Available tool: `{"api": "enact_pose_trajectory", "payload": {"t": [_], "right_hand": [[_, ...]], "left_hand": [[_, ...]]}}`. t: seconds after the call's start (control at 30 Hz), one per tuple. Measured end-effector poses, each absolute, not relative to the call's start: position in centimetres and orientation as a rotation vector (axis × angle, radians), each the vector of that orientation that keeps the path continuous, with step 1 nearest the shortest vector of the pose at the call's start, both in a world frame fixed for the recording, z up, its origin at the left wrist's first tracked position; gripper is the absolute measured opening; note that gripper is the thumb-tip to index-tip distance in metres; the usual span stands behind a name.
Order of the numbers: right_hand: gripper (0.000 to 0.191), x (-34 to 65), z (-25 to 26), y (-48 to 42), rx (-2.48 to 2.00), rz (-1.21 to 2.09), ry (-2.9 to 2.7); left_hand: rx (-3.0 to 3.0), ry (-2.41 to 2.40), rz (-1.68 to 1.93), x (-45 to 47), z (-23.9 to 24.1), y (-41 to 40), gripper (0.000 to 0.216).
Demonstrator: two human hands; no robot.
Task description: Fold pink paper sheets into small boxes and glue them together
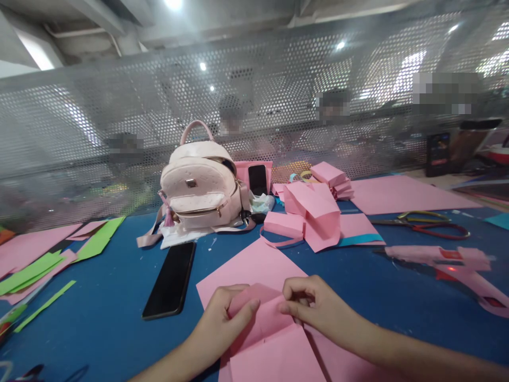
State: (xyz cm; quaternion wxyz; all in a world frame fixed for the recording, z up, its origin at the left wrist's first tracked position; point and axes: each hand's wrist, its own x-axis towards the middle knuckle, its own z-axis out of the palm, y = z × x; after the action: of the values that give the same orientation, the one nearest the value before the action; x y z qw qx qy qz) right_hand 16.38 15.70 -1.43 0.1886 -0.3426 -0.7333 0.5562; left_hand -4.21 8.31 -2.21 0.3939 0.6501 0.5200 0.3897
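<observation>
Our left hand [226,315] grips a folded piece of pink paper [265,318] between thumb and fingers, while the thumb and bent fingers of our right hand [316,303] pinch its upper right edge. The folded piece sits about midway along the near side of the table [107,297], over a flat pink sheet [254,262] with one corner aimed at the far edge. The blue tabletop is smooth and faintly flecked. A glossy black phone [170,281] lies flat just left of that sheet. Toward the table's right side we have a pink plastic glue gun [449,260] showing a small red light and, beyond it, scissors [401,220] with looped yellow and red handles. Boxy and curled pink paper pieces [312,212] gather beyond our hands; lime-green paper strips [99,241] overlap pink ones toward the left side. Near the far edge stands a pale, rounded backpack [199,183]. Along that edge rises a grey panel [278,69] pierced with round holes, blurred people [332,106] behind it, under a grey ceiling [238,18] with bright lamps.
</observation>
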Motion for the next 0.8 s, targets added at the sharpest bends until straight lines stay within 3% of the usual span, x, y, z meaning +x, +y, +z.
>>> {"api": "enact_pose_trajectory", "payload": {"t": [0.3,0.47,0.8], "right_hand": [[0.041,16.6,-1.7,15.9,-0.935,1.461,-2.063],[0.032,17.1,-2.2,16.8,-0.926,1.363,-1.930],[0.026,17.3,-2.7,18.0,-0.917,1.305,-1.730]], "left_hand": [[1.714,1.313,1.013,-4.3,-1.8,8.1,0.046],[1.711,1.285,1.308,-5.2,-1.9,7.8,0.049],[1.939,1.429,1.234,-5.4,-3.0,7.9,0.032]]}}
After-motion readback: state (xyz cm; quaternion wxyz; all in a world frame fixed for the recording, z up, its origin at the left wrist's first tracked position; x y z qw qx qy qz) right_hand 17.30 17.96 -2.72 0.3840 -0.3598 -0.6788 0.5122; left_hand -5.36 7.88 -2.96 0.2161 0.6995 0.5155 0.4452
